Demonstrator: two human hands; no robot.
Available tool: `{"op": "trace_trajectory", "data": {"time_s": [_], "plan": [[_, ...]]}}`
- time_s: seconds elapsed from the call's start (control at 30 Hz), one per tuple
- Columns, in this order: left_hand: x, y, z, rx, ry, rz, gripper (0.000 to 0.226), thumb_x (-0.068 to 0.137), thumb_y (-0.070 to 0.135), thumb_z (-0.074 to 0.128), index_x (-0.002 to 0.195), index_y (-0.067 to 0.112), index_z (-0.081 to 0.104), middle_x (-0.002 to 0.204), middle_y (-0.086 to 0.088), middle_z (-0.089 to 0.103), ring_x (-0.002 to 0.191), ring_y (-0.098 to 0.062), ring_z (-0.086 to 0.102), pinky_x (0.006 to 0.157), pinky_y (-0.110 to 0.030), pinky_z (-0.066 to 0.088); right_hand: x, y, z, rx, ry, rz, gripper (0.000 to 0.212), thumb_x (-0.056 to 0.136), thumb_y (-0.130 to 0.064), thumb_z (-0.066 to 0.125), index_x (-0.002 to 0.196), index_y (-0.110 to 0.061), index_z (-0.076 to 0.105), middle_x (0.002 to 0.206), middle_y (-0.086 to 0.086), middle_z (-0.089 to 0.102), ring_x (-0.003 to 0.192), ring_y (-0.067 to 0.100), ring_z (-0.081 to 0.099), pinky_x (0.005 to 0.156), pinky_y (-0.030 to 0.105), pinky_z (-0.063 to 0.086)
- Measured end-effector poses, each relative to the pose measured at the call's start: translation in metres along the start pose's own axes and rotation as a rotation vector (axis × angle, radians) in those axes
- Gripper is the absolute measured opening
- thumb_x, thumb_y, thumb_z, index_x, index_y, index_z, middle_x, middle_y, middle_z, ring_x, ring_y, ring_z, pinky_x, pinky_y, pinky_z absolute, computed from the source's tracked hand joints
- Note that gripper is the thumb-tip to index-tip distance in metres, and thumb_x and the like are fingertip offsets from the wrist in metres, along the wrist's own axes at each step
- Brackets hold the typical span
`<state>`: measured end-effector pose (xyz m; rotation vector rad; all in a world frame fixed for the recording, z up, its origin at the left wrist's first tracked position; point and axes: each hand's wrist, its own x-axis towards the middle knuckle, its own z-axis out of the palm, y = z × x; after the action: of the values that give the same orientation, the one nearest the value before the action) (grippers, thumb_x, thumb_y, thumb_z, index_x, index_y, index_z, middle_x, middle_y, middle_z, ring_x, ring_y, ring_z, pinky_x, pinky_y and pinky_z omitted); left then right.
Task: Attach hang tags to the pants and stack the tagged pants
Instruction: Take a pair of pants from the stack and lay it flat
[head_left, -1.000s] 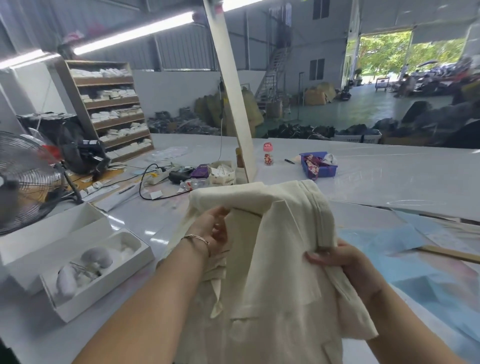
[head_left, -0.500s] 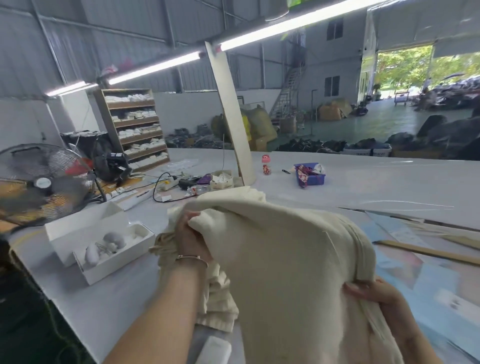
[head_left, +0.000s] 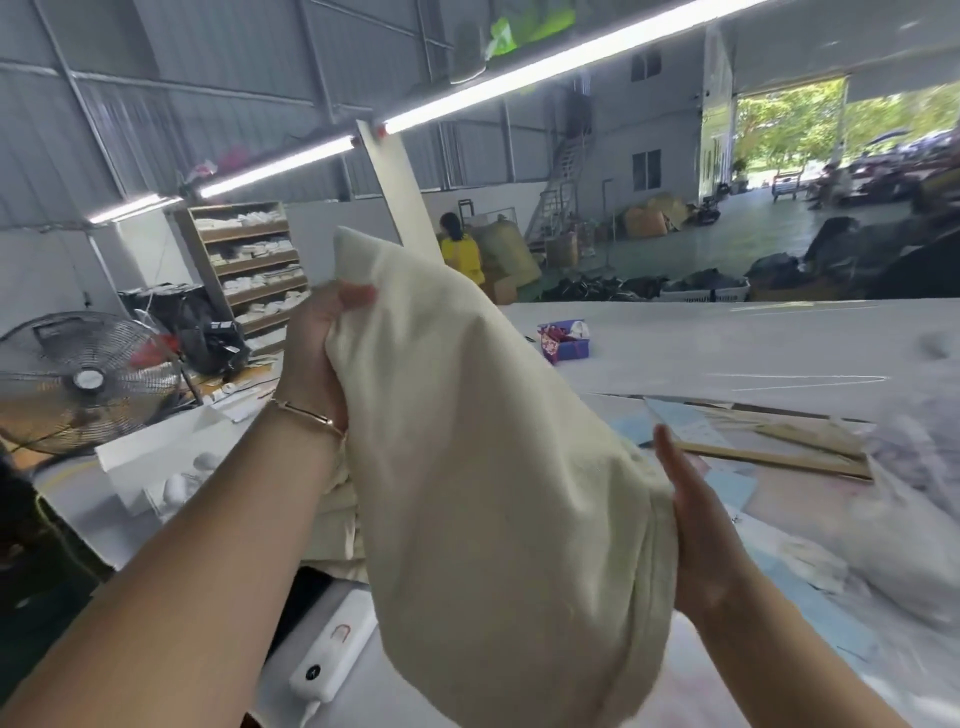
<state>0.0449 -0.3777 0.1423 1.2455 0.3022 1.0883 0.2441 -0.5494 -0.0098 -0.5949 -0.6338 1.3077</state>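
Note:
A pair of cream pants (head_left: 488, 467) hangs in the air in front of me, lifted above the white table (head_left: 727, 343). My left hand (head_left: 317, 353) grips the upper left edge of the fabric, thumb on top, a thin bracelet on the wrist. My right hand (head_left: 696, 514) holds the lower right edge of the pants, its fingers straight along the folded edge and partly hidden behind the cloth. More cream fabric (head_left: 340, 519) lies bunched on the table under my left forearm. No hang tag shows.
A white open box (head_left: 156, 467) with pale items sits at the left, behind it a standing fan (head_left: 88, 379). A white power strip (head_left: 332, 654) lies near the front edge. A purple basket (head_left: 566, 343) stands mid-table. Blue paper sheets and wooden strips (head_left: 779, 447) lie right. A person in yellow (head_left: 460, 254) stands far back.
Both hands have raised the pants, the left hand going much higher. My view has tilted up and turned, so the box and fan slid toward the lower left.

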Motion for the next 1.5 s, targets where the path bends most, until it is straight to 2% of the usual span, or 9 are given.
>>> {"op": "trace_trajectory", "data": {"time_s": [0.3,0.53,0.7,0.97,1.07,1.17,1.27,1.37,1.5], "plan": [[-0.030,0.055,-0.026,-0.014,-0.007,0.012,0.021,0.077,0.017,0.060,0.085,0.007,0.077,0.088,-0.010,0.074,0.082,-0.026,0.072,0.070,-0.031,0.058,-0.010,-0.050,0.051,0.103,-0.225,-0.182,0.080,0.073,-0.063,0.064,0.130,-0.006,0.059,0.117,0.020,0.066,0.105,0.037,0.065,0.091,0.050,0.050],[-0.046,0.089,-0.045,0.108,-0.009,0.063,0.014,0.077,0.012,0.067,0.068,0.011,0.077,0.076,-0.005,0.074,0.071,-0.019,0.071,0.063,-0.027,0.057,-0.024,-0.062,0.094,-0.304,-0.028,-0.290,0.075,0.072,-0.072,0.054,0.118,-0.015,0.070,0.113,0.014,0.068,0.102,0.032,0.065,0.087,0.046,0.052],[-0.059,0.102,-0.046,0.215,-0.123,0.025,0.013,0.076,0.014,0.071,0.085,0.007,0.074,0.086,-0.008,0.075,0.079,-0.023,0.072,0.073,-0.032,0.059,-0.044,-0.070,0.116,-0.250,-0.144,-0.366,0.089,0.072,-0.080,0.047,0.128,-0.013,0.062,0.124,0.016,0.065,0.112,0.034,0.062,0.092,0.052,0.049],[-0.049,0.115,-0.061,0.395,-0.081,0.136,0.029,0.071,0.008,0.075,0.100,0.005,0.070,0.097,-0.007,0.073,0.086,-0.019,0.071,0.075,-0.030,0.057,-0.062,-0.087,0.146,-0.530,-0.049,-0.457,0.031,0.087,-0.022,0.046,0.104,-0.011,0.070,0.081,0.007,0.073,0.067,0.020,0.071,0.058,0.030,0.058],[-0.043,0.112,-0.073,0.602,-0.007,0.108,0.029,0.063,0.012,0.085,0.089,0.011,0.073,0.090,-0.002,0.075,0.081,-0.016,0.072,0.061,-0.022,0.054,-0.060,-0.079,0.146,-0.522,-0.015,-0.482,0.028,0.086,-0.022,0.051,0.107,-0.009,0.064,0.082,0.008,0.072,0.070,0.021,0.071,0.060,0.033,0.059],[-0.038,0.104,-0.081,0.952,0.146,0.049,0.041,0.059,0.013,0.086,0.092,-0.001,0.066,0.095,-0.015,0.070,0.090,-0.032,0.066,0.078,-0.037,0.054,-0.056,-0.071,0.149,-0.512,0.075,-0.473,0.029,0.082,-0.023,0.058,0.107,-0.009,0.065,0.083,0.009,0.072,0.071,0.022,0.071,0.059,0.034,0.058],[-0.046,0.089,-0.068,1.551,0.303,0.298,0.051,0.069,0.020,0.074,0.114,0.005,0.055,0.111,-0.020,0.055,0.109,-0.036,0.050,0.092,-0.040,0.042,-0.054,-0.064,0.154,-0.501,0.150,-0.434,0.033,0.078,-0.023,0.063,0.107,-0.008,0.065,0.085,0.011,0.072,0.072,0.024,0.071,0.059,0.035,0.058],[-0.064,0.067,-0.033,1.541,-0.053,0.613,0.083,0.069,0.047,0.062,0.140,0.011,0.040,0.135,-0.018,0.041,0.129,-0.034,0.034,0.108,-0.043,0.027,-0.055,-0.063,0.158,-0.503,0.219,-0.384,0.043,0.074,-0.024,0.066,0.111,-0.004,0.063,0.091,0.015,0.070,0.075,0.026,0.070,0.063,0.038,0.060],[-0.074,0.044,0.014,1.584,-0.490,0.425,0.076,0.066,0.075,0.064,0.129,0.034,0.049,0.121,0.004,0.062,0.116,-0.020,0.052,0.104,-0.042,0.036,-0.066,-0.067,0.149,-0.548,0.222,-0.366,0.046,0.072,-0.026,0.066,0.112,-0.003,0.063,0.090,0.014,0.070,0.076,0.026,0.070,0.064,0.037,0.059]]}}
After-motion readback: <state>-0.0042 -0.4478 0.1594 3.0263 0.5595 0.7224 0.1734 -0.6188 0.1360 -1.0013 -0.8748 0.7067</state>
